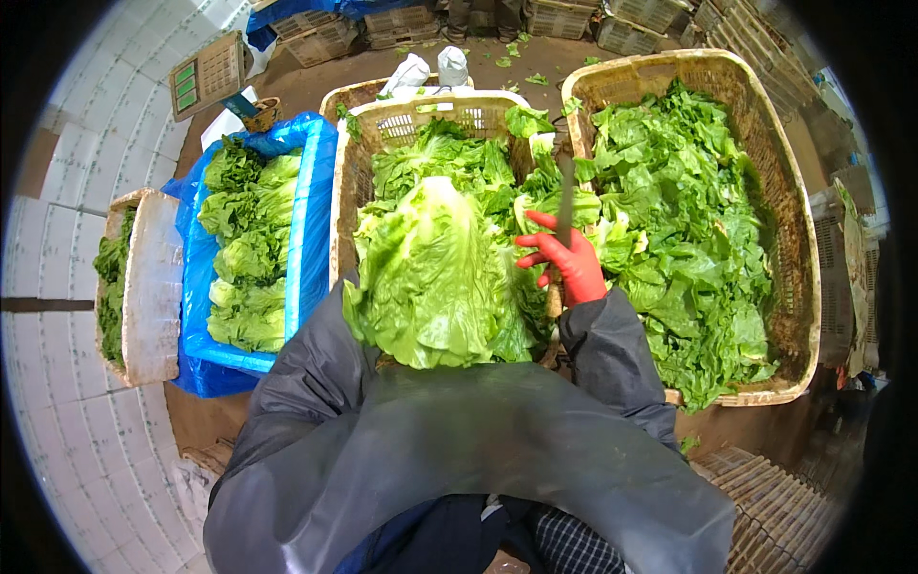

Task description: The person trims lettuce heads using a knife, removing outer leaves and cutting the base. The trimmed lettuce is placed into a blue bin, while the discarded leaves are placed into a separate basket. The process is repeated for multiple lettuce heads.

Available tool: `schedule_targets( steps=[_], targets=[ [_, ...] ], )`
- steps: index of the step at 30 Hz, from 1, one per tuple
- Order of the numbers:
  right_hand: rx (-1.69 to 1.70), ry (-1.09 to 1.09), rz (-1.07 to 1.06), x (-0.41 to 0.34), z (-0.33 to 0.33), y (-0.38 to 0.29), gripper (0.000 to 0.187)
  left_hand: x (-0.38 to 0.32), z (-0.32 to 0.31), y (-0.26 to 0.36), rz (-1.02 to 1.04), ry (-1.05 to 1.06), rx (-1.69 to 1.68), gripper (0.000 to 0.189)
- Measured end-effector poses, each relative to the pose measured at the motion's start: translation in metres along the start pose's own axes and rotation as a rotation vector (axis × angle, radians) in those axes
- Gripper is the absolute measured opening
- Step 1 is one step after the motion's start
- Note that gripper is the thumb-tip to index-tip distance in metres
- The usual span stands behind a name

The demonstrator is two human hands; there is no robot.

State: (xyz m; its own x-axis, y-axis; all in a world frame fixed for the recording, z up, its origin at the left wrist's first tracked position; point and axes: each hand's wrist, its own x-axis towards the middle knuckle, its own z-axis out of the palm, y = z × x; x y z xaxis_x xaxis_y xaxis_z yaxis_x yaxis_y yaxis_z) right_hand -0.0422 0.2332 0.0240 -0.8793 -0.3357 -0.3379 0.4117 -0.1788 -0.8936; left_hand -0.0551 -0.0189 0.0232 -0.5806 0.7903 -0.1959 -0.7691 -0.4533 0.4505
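My right hand [566,265], in a red glove, grips a knife [566,194]. Its dark blade points away from me, and part of the handle shows below the palm. A large head of leafy lettuce [430,280] is held up in front of my chest, its pale cut base facing away and its leaves toward me. My left sleeve runs up to this head's left side, but the left hand itself is hidden by the leaves. More lettuce [445,154] lies behind it in a yellowed plastic crate [346,194]. The knife hand is over this crate's right side.
At right, a big crate [803,287] holds loose leaves [681,237]. Left stands a blue-lined box [308,237] of lettuce heads [247,258], beside a white foam box [150,287] with greens. A scale [208,79] rises behind. White boxes [64,251] are stacked along the left.
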Motion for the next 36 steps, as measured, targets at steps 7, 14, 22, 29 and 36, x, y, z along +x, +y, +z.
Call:
schedule_targets(
  steps=[7, 14, 22, 29, 36],
  targets=[
    [0.781, -0.179, -0.013, 0.017, 0.026, 0.059, 0.05, 0.007, -0.007, 0.013, 0.199, 0.463, 1.412, 0.043],
    [0.281, 0.038, -0.145, 0.03, 0.005, 0.032, 0.057, -0.012, 0.039, 0.035, 0.638, 0.559, 1.592, 0.084],
    [-0.453, -0.246, -0.538, 0.101, 0.159, 0.011, 0.074, -0.061, -0.025, 0.048, 1.106, 0.974, 0.83, 0.117],
    [-0.368, -0.419, 0.026, 0.147, 0.195, 0.015, 0.063, -0.164, -0.148, 0.205, 1.028, 1.432, 2.009, 0.089],
    [-0.26, -0.068, 0.885, 0.049, 0.119, 0.044, 0.026, -0.09, -0.352, 0.232, 0.523, 1.486, 2.281, 0.078]
  ],
)
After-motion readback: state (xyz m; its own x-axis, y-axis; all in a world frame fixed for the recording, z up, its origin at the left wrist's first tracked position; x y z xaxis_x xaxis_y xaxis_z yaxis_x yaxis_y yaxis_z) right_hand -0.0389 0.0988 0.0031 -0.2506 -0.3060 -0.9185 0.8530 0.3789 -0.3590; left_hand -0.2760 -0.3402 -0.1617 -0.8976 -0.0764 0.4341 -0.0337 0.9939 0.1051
